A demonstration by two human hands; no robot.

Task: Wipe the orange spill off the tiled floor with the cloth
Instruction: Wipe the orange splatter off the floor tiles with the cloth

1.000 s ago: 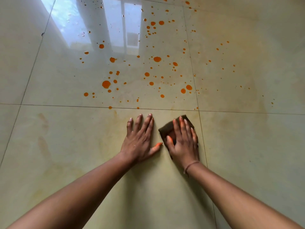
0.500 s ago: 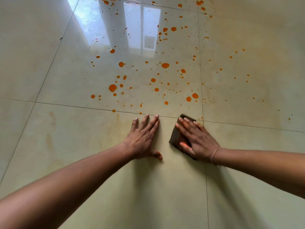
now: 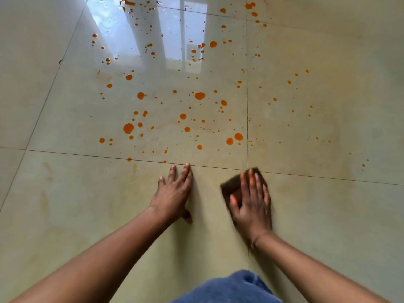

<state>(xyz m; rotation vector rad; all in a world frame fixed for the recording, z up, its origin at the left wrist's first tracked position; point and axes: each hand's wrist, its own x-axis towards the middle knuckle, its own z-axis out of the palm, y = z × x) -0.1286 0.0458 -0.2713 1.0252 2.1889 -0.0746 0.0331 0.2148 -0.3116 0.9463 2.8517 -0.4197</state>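
On near tiles (image 3: 109, 215) | right hand (image 3: 251, 206) slid cloth (image 3: 231, 186) rightward | left hand (image 3: 172, 193) unmoved

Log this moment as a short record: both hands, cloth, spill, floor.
left hand: flat on the floor, fingers straight, holding nothing
right hand: pressing flat on the cloth
cloth: dark brown, under the right hand
spill: orange drops scattered on the tiles ahead, unwiped
floor: glossy beige tiles, faint orange smears near the hands
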